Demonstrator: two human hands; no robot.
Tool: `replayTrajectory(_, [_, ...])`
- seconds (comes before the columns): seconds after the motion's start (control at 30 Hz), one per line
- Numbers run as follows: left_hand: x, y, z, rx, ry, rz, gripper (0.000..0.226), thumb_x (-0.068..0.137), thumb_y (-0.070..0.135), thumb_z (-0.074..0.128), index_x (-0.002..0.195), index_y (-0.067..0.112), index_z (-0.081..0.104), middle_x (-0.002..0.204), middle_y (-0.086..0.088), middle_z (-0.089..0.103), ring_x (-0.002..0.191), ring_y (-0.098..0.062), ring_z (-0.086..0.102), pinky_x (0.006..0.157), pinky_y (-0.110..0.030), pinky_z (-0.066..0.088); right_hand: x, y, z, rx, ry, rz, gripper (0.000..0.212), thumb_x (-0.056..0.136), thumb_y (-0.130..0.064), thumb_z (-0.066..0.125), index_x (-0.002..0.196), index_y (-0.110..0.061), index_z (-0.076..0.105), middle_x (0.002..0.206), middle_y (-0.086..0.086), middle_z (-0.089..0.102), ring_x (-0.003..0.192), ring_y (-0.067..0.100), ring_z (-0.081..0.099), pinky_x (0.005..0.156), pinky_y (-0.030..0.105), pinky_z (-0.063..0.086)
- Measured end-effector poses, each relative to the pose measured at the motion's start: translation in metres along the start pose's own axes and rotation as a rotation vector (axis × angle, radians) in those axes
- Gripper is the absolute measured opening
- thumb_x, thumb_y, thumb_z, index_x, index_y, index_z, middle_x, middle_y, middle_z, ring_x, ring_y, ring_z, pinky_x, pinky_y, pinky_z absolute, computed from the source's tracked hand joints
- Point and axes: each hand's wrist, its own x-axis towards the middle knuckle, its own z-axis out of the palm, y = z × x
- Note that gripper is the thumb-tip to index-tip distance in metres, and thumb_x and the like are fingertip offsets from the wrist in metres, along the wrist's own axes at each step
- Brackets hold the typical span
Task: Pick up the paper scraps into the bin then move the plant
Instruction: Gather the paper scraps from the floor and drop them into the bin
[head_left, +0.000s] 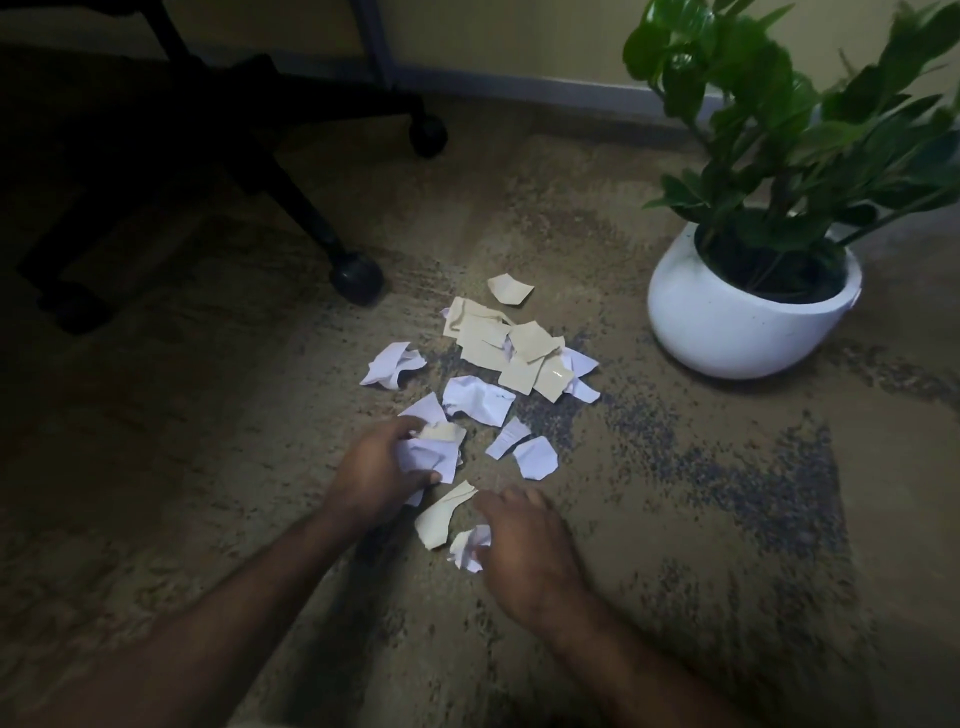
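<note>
Nearest, my right hand (524, 551) curls onto a white scrap (470, 545); my left hand (374, 470) clutches gathered scraps (434, 449), bunching them for one trip. More paper (511, 348) lies farther off, plant (753, 291) far right; no bin visible.

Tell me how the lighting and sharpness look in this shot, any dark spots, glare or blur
Head view: dim overall, with dark vignetted corners; the office chair base on the left is nearly lost in shadow. The paper scraps are the brightest area, with one small glare spot on a cream piece. The plant leaves look smeared, the left hand and right hand slightly soft. Wide-angle bending shows at the edges.
</note>
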Motion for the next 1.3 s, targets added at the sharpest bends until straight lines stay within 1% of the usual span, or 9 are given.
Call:
replayTrajectory(0.1, [-0.004,0.003,-0.001,0.023,0.010,-0.057,0.043,0.074,0.027,0.082,0.114,0.016,0.069,0.112,-0.001,0.069,0.097,-0.016,0.060,0.078,-0.026,0.043,0.002,0.005,-0.004,0.040,0.085,0.003,0.019,0.084,-0.032,0.061,0.100,-0.023,0.064,0.108,-0.001,0.064,0.109,0.022,0.049,0.087,0.033,0.038])
replayTrajectory(0.23, [-0.007,0.004,-0.013,-0.100,-0.013,-0.126,0.012,0.077,0.028,0.080,0.083,0.020,0.072,0.076,-0.002,0.071,0.062,-0.008,0.064,0.054,-0.020,0.044,0.007,0.022,-0.019,0.040,0.164,0.012,0.026,0.085,-0.042,0.062,0.105,-0.026,0.069,0.109,-0.004,0.060,0.108,0.020,0.047,0.087,0.033,0.032])
replayTrajectory(0.33, [-0.003,0.004,-0.026,-0.231,-0.032,-0.171,0.013,0.076,0.029,0.081,0.080,0.019,0.074,0.078,-0.005,0.073,0.073,-0.023,0.069,0.064,-0.034,0.052,0.019,0.031,-0.030,0.075,0.241,-0.048,0.022,0.080,-0.033,0.071,0.098,-0.022,0.073,0.129,0.002,0.053,0.125,0.024,0.041,0.096,0.037,0.034])
replayTrajectory(0.5, [-0.002,0.018,-0.037,-0.359,-0.006,-0.141,0.011,0.077,0.022,0.080,0.082,0.014,0.075,0.082,-0.007,0.075,0.082,-0.032,0.070,0.070,-0.041,0.056,0.047,0.026,-0.044,-0.068,-0.052,-0.122,0.029,0.084,-0.023,0.067,0.113,-0.023,0.067,0.159,-0.002,0.019,0.148,0.024,0.004,0.113,0.044,0.027])
replayTrajectory(0.7, [-0.003,0.022,-0.032,-0.447,-0.023,-0.143,0.013,0.076,0.016,0.080,0.087,0.012,0.075,0.088,-0.007,0.076,0.083,-0.032,0.071,0.071,-0.042,0.058,0.042,0.028,-0.036,-0.148,-0.013,-0.214,0.021,0.082,-0.013,0.064,0.101,-0.005,0.065,0.111,0.015,0.060,0.106,0.034,0.052,0.078,0.035,0.040])
replayTrajectory(0.9, [-0.008,0.034,-0.021,-0.490,-0.020,-0.070,0.012,0.081,0.012,0.076,0.093,0.012,0.076,0.096,-0.002,0.074,0.071,-0.005,0.067,0.056,-0.016,0.049,0.021,0.047,-0.040,0.132,0.087,-0.003,0.026,0.081,-0.011,0.052,0.101,-0.003,0.065,0.103,0.014,0.062,0.096,0.027,0.057,0.078,0.026,0.038])
replayTrajectory(1.07, [-0.003,0.060,-0.014,-0.540,-0.018,-0.055,0.012,0.080,0.019,0.077,0.092,0.022,0.078,0.090,0.003,0.076,0.089,-0.022,0.071,0.075,-0.040,0.058,0.001,0.062,-0.070,0.383,0.280,0.144,0.015,0.070,-0.011,0.059,0.081,-0.010,0.069,0.088,0.007,0.068,0.079,0.021,0.060,0.070,0.029,0.048])
replayTrajectory(1.2, [-0.002,0.099,-0.005,-0.565,-0.007,0.047,0.006,0.080,0.012,0.077,0.082,0.018,0.077,0.075,0.002,0.077,0.073,-0.012,0.069,0.062,-0.019,0.053,-0.011,0.085,-0.099,0.512,0.393,0.240,0.020,0.071,0.006,0.062,0.076,-0.011,0.070,0.093,0.008,0.072,0.087,0.021,0.066,0.071,0.023,0.049])
replayTrajectory(1.3, [0.004,0.140,-0.007,-0.514,-0.076,0.114,0.001,0.080,0.016,0.077,0.081,0.015,0.076,0.072,-0.001,0.076,0.065,-0.007,0.069,0.059,-0.021,0.052,-0.014,0.099,-0.132,0.541,0.464,0.234,0.007,0.072,-0.001,0.074,0.072,-0.007,0.070,0.083,0.010,0.074,0.078,0.014,0.065,0.059,0.009,0.042])
